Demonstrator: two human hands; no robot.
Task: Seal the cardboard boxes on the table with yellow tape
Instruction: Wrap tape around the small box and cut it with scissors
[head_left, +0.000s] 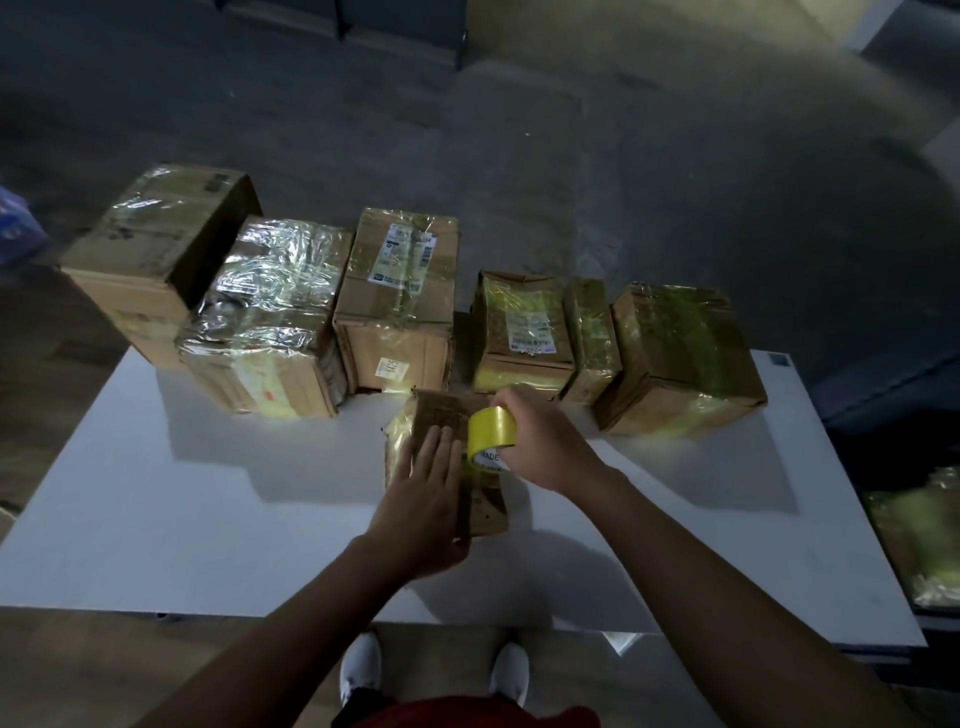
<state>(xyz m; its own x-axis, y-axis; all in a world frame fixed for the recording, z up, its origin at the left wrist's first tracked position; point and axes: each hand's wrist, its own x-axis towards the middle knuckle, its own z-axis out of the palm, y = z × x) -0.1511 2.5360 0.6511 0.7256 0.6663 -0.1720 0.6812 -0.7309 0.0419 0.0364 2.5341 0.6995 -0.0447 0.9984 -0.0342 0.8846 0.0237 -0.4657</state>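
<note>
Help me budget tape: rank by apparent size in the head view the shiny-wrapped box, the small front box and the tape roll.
Largest: shiny-wrapped box, even though it sits farther back.
Middle: small front box, partly covered.
Smallest: tape roll.

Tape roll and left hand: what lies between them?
In the head view, only a narrow strip of the small cardboard box separates the left hand from the yellow tape roll.
</note>
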